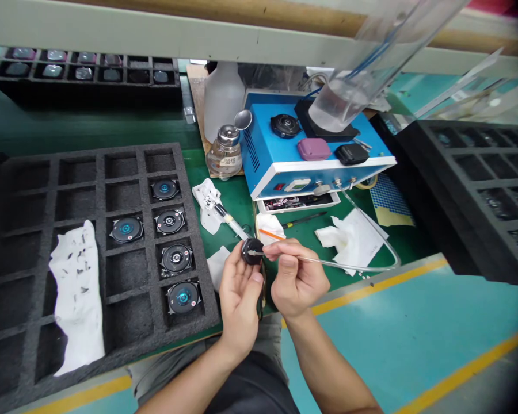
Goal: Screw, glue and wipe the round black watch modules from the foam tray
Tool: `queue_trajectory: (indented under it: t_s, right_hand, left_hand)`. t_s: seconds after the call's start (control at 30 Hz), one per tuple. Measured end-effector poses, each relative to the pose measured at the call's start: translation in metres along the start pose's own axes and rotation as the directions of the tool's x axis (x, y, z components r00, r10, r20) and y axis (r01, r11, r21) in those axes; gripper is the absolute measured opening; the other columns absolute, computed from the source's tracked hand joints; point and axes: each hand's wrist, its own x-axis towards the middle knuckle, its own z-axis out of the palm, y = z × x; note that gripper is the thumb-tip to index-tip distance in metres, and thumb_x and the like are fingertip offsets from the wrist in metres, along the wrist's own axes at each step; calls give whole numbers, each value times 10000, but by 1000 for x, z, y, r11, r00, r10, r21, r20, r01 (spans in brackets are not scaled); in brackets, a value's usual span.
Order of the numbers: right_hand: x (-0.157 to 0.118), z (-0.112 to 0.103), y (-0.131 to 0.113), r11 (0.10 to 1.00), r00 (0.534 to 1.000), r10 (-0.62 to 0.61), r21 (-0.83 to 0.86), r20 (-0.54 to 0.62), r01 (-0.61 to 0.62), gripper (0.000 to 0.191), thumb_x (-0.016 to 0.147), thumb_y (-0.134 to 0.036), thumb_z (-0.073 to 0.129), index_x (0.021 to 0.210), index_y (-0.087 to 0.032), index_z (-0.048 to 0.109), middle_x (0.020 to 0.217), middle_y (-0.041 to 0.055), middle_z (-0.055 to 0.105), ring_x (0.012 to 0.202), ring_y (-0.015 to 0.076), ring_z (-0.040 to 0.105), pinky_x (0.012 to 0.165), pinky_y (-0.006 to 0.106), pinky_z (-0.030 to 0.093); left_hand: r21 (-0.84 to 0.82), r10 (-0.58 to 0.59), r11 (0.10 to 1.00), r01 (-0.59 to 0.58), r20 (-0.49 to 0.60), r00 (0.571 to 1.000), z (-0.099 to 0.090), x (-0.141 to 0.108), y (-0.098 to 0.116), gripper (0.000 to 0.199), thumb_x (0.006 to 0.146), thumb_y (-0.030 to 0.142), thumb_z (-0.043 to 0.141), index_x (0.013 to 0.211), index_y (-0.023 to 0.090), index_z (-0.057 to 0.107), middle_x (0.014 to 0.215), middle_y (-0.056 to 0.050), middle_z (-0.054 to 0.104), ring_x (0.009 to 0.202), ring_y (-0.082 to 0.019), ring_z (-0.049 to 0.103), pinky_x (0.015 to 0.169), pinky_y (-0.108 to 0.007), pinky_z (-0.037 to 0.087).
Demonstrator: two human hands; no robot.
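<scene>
Left hand (240, 293) cupped around a small black watch (252, 259), thumb along its near side, in front of the bench; right hand (300, 280) pinching a clear tube (354, 268), tip at the watch's face, contact uncertain. Foam tray (209, 313) to the left: four round watch bodies (176, 259) down its rightmost column, one more in the next, a marked white cloth (78, 299) draped over further pockets. Behind, glass bottle (224, 161) part-filled with clear liquid, and, below the blue machine (265, 158), a shallow drawer (328, 202) of jumbled small parts.

Black disc (252, 260) partly hidden by left hand (240, 296), clear cylinder (366, 60) cut off at top
</scene>
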Motion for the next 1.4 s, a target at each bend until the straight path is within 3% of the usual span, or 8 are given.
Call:
queue_trajectory:
  t_s: [1.4]
  right_hand:
    - [1, 1, -1, 999, 1000, 4, -45, -12, -4, 124, 989, -200, 573, 1033, -224, 687, 837, 19, 768, 737, 171, 727, 644, 346, 618]
  left_hand:
    - [1, -11, 1000, 11, 6, 1000, 1, 0, 1, 494, 926, 348, 734, 1405, 317, 616, 1504, -81, 615, 1427, -282, 551, 1209, -405, 434]
